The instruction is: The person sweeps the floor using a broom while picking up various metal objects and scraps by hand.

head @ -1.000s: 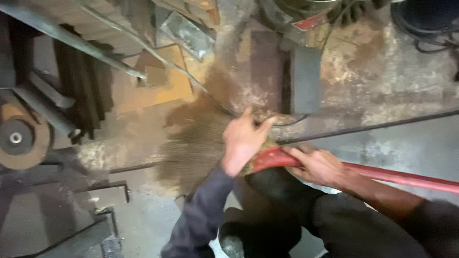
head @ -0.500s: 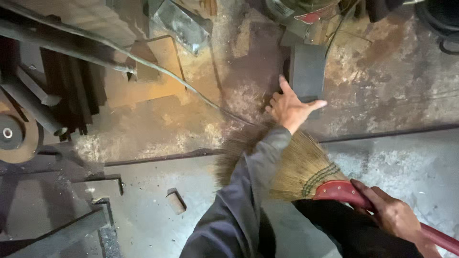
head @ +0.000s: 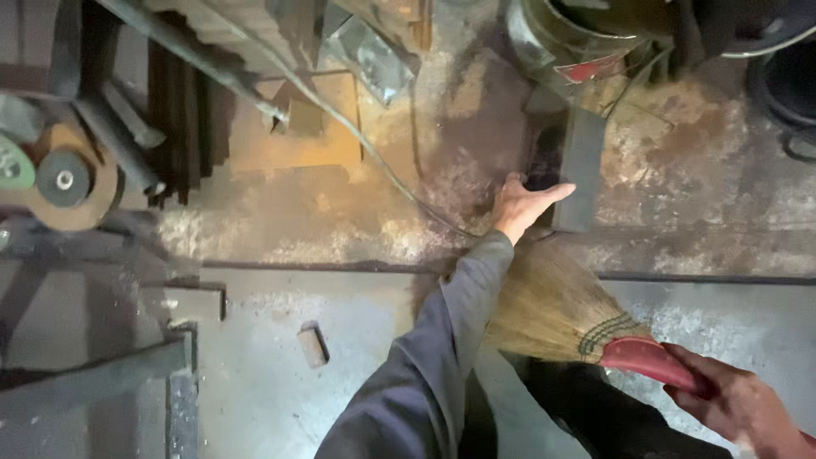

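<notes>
On the rusty workshop floor (head: 680,178), the left hand (head: 520,204) is reaching forward with fingers spread open — its fingertips are touching a dark flat metal bar (head: 581,170) lying beside a dark gap. The grey sleeve (head: 442,340) is crossing over the straw bristles of a hand broom (head: 561,310). The right hand (head: 735,404) is closing around the broom's red handle (head: 650,361) at lower right — the bristles are resting on the grey steel plate (head: 255,382). A small metal block (head: 313,344) is lying on that plate, well apart from both hands. Grinding discs (head: 64,180) are sitting at far left.
</notes>
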